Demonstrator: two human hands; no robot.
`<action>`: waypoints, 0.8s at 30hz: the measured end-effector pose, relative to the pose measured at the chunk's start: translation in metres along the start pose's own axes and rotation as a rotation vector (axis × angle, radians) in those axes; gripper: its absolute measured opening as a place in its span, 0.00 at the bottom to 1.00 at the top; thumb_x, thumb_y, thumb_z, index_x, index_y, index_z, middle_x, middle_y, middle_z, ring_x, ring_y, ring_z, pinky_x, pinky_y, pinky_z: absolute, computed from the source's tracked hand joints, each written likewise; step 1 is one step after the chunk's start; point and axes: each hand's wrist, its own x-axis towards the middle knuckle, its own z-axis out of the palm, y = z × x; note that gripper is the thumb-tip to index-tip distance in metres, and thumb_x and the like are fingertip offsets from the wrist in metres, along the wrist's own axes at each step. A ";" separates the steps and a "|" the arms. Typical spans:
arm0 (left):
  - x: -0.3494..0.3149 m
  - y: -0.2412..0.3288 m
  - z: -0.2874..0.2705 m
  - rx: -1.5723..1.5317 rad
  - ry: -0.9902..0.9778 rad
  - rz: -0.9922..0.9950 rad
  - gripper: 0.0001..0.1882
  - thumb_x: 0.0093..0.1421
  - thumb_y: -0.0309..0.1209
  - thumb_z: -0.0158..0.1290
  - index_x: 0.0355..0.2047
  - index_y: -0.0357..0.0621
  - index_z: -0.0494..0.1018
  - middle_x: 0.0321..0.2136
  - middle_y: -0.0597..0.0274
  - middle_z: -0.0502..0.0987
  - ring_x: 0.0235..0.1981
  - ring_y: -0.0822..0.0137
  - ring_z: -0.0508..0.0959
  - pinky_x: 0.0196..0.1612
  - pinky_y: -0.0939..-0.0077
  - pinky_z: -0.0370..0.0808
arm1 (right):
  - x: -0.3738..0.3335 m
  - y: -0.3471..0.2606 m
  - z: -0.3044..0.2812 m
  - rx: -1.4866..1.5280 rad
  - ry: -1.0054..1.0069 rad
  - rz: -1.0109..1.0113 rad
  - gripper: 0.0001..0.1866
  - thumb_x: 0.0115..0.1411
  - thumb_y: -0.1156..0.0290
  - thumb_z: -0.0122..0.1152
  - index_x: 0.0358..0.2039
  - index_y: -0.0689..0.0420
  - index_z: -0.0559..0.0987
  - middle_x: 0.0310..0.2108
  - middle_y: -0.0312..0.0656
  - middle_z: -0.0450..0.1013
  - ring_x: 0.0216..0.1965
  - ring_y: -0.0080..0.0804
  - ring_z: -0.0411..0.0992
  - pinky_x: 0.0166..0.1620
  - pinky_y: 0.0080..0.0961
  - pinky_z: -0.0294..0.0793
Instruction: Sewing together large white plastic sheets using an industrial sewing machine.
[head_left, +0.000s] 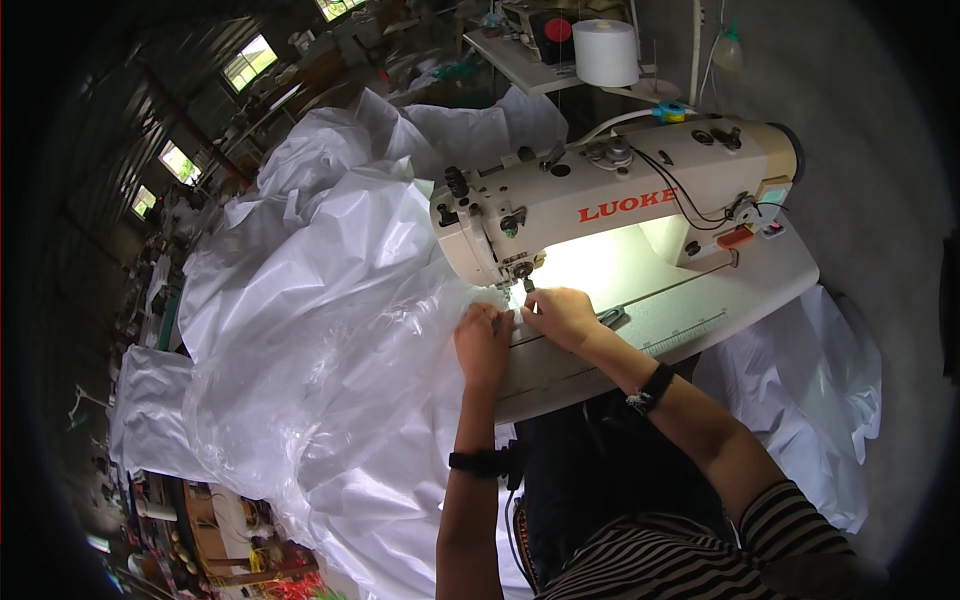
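Note:
A cream sewing machine (610,185) stands before me, its lamp lighting the needle area. My left hand (483,345) is closed on the edge of a white plastic-like sheet (310,250), just left of the presser foot. My right hand (562,318) is closed in a pinch just right of the needle, with its fingertips close to the left hand's. What those fingertips hold is too small to make out. A pair of thread snips (611,317) lies on the machine bed beyond the right wrist.
The sheet heaps up over the table's left side and behind the machine. More white sheet (800,390) hangs at the right. A white thread cone (606,52) stands behind the machine, near a shelf (520,62). Mixed items (250,550) crowd the lower left.

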 end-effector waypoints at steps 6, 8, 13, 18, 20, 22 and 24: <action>0.003 -0.004 0.010 0.145 0.091 -0.011 0.07 0.51 0.31 0.62 0.26 0.43 0.75 0.32 0.60 0.75 0.32 0.56 0.78 0.36 0.60 0.72 | -0.018 0.004 0.004 -0.001 0.253 -0.275 0.07 0.57 0.66 0.58 0.36 0.52 0.80 0.31 0.41 0.76 0.33 0.43 0.78 0.37 0.37 0.77; 0.004 -0.005 0.010 0.117 0.086 -0.038 0.08 0.53 0.33 0.61 0.29 0.42 0.76 0.33 0.57 0.76 0.33 0.54 0.79 0.37 0.61 0.75 | -0.023 0.006 0.003 -0.078 0.194 -0.274 0.08 0.56 0.71 0.58 0.36 0.51 0.81 0.30 0.40 0.74 0.34 0.42 0.77 0.35 0.36 0.77; 0.015 -0.008 0.012 0.097 0.034 -0.151 0.08 0.55 0.34 0.60 0.29 0.44 0.76 0.36 0.58 0.76 0.36 0.54 0.79 0.38 0.61 0.75 | -0.016 0.004 0.003 -0.159 0.163 -0.249 0.09 0.59 0.69 0.55 0.38 0.50 0.81 0.29 0.41 0.75 0.34 0.42 0.77 0.36 0.37 0.77; 0.030 -0.012 0.016 0.168 0.015 -0.199 0.06 0.54 0.33 0.60 0.29 0.46 0.77 0.35 0.60 0.74 0.34 0.54 0.79 0.38 0.60 0.75 | -0.001 0.002 0.006 -0.181 0.126 -0.180 0.10 0.61 0.66 0.51 0.35 0.50 0.81 0.31 0.42 0.78 0.35 0.42 0.79 0.37 0.37 0.78; 0.033 -0.014 0.016 0.222 -0.007 -0.207 0.07 0.54 0.35 0.60 0.29 0.46 0.78 0.35 0.59 0.74 0.34 0.55 0.79 0.38 0.60 0.75 | 0.001 0.003 0.008 -0.172 0.138 -0.170 0.09 0.61 0.67 0.51 0.34 0.49 0.82 0.31 0.43 0.79 0.35 0.42 0.80 0.36 0.36 0.79; 0.034 -0.015 0.016 0.212 -0.012 -0.191 0.07 0.53 0.35 0.61 0.29 0.46 0.78 0.35 0.59 0.74 0.34 0.55 0.79 0.37 0.60 0.75 | 0.001 0.005 0.009 -0.182 0.172 -0.194 0.09 0.61 0.67 0.52 0.33 0.50 0.82 0.31 0.42 0.79 0.34 0.41 0.80 0.36 0.35 0.79; 0.034 -0.016 0.015 0.207 -0.014 -0.181 0.08 0.53 0.36 0.61 0.29 0.46 0.78 0.35 0.60 0.74 0.35 0.56 0.79 0.37 0.60 0.75 | 0.000 0.006 0.010 -0.193 0.200 -0.216 0.09 0.61 0.67 0.52 0.33 0.50 0.82 0.30 0.41 0.79 0.33 0.40 0.80 0.35 0.34 0.79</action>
